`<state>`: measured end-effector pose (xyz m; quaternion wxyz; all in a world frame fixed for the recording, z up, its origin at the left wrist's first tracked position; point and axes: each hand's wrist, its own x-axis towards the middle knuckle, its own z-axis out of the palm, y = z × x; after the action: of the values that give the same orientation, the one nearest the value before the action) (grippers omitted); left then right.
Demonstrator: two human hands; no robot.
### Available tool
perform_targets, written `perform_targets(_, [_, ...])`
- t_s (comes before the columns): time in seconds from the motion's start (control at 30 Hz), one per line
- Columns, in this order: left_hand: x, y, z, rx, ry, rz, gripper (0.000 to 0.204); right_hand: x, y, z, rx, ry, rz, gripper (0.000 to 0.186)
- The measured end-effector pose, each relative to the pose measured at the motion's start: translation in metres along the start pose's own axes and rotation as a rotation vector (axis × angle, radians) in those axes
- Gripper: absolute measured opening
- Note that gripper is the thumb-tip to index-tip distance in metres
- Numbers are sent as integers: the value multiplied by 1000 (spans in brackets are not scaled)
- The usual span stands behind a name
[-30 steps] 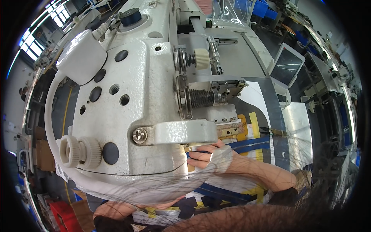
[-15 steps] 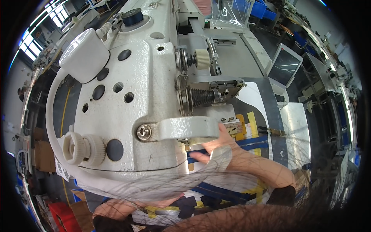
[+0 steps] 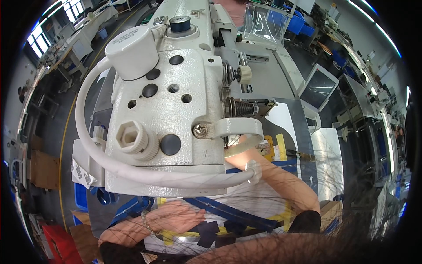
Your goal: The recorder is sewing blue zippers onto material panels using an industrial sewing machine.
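Seen from above, a large white industrial sewing machine head (image 3: 167,110) fills the middle of the view, and the person's two forearms come in beneath it. The left hand (image 3: 176,218) lies flat, palm down, on pale fabric (image 3: 259,200) with blue and yellow bands that is spread on the machine bed below the head; its fingers are stretched out and held loosely together, pointing right, with a thin bracelet at the wrist. The right forearm (image 3: 281,182) slants up from the lower right and goes under the head near a white guard loop (image 3: 239,127); the right hand itself is hidden there, so whether its fingers are spread or pinching cannot be told. Counted: two arms, one machine head, one white cable (image 3: 145,169) curving round its left side, one ribbed knob (image 3: 134,138), and two small dark patches (image 3: 206,233) on the fabric by the left hand. Compared with a second ago, the right hand's fingers, then visible below the guard, have slipped out of sight, and the left hand now shows fully.
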<state>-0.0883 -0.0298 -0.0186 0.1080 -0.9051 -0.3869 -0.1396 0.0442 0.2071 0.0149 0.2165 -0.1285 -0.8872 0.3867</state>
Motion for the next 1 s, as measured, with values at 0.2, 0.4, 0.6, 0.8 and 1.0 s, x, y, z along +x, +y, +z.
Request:
perform_targets(0.2, [-1, 9, 16, 27, 78, -29, 33, -48, -24, -13, -25, -282, -235, 40])
perform_targets(0.4, [24, 3, 6, -111, -106, -220, 57, -93, -4, -2, -434, -293, -238, 45])
perform_targets(0.6, [21, 4, 11, -230, -150, -213, 73, -97, 1, -3, -480, -265, -233, 38])
perform_targets(0.8, [23, 1, 10, -254, -228, -216, 76, -98, 19, 5, -397, -220, -291, 31])
perform_targets(1.0, [30, -1, 5, -200, -240, -210, 71, -104, 26, 9, -396, -218, -258, 19])
